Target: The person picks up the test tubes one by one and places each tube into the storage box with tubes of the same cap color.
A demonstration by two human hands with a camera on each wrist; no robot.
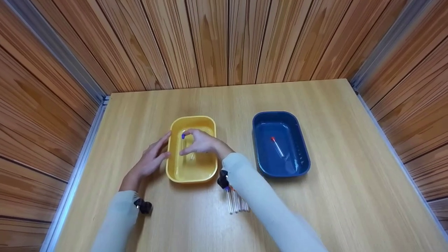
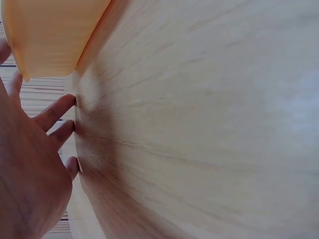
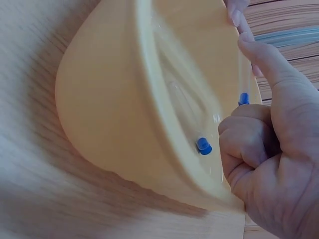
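My right hand (image 1: 201,141) reaches over the yellow tray (image 1: 192,177), holding a clear test tube with a blue cap (image 1: 183,136) lengthwise, the cap at the index finger and the other end at the thumb. In the right wrist view the thumb is stretched out and the other fingers are curled. A second blue-capped test tube (image 3: 204,146) lies on the tray's floor, mostly under my right hand in the head view. My left hand (image 1: 154,159) has its fingers spread along the tray's left side, thumb and index finger at the rim; other fingertips come down to the table (image 2: 199,114).
Right of the yellow tray stands a blue tray (image 1: 302,168) with a red-capped test tube (image 1: 277,147) in it. Several test tubes (image 1: 236,203) lie side by side near my right forearm, partly hidden by the sleeve. Wood-panelled walls (image 1: 210,42) enclose the table's back and sides.
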